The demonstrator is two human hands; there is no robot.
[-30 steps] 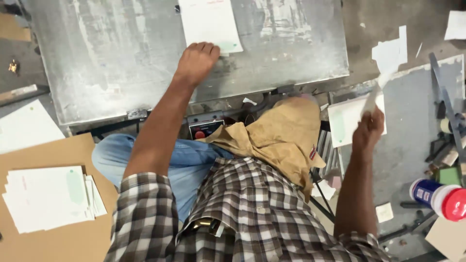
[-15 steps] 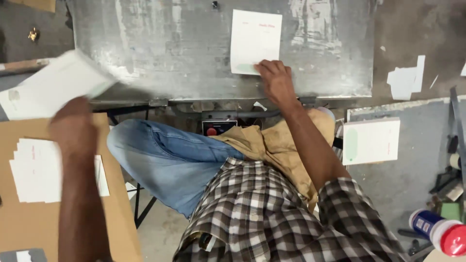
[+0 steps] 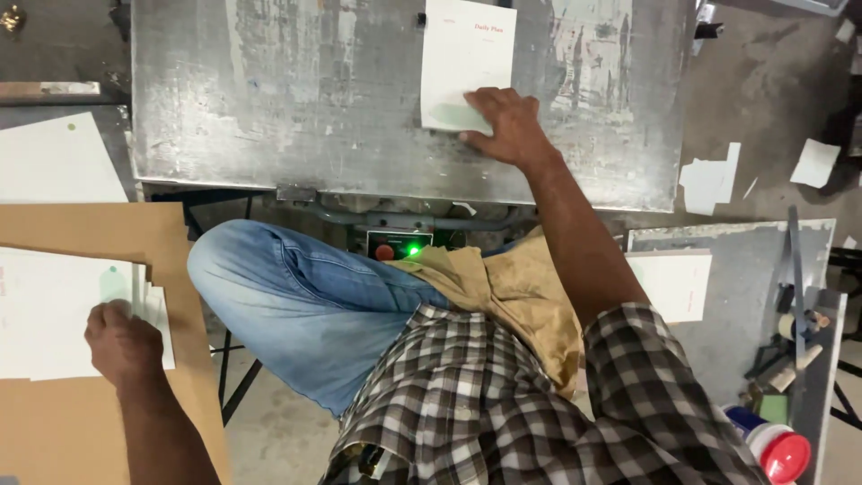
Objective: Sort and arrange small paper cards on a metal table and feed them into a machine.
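My right hand (image 3: 507, 126) reaches forward onto the scratched metal table (image 3: 269, 90). Its fingers lie over the lower right corner of a white printed sheet (image 3: 467, 54) that rests flat there. My left hand (image 3: 121, 341) is down at the left with curled fingers. It sits on the near edge of a stack of white sheets (image 3: 54, 314) on a brown cardboard surface (image 3: 90, 422). My knee in blue jeans and a tan cloth lie between the two hands.
A red button (image 3: 384, 252) and a lit green lamp (image 3: 413, 249) sit under the table's front edge. More white sheets (image 3: 673, 283) lie on a grey side table (image 3: 754, 260) at the right, beside tools (image 3: 790, 350) and a red-capped can (image 3: 783, 454). Paper scraps (image 3: 709, 180) litter the floor.
My left hand carried a sheet from the metal table down to the stack on the cardboard. My right hand brought a fresh sheet from the right onto the table and stays on it.
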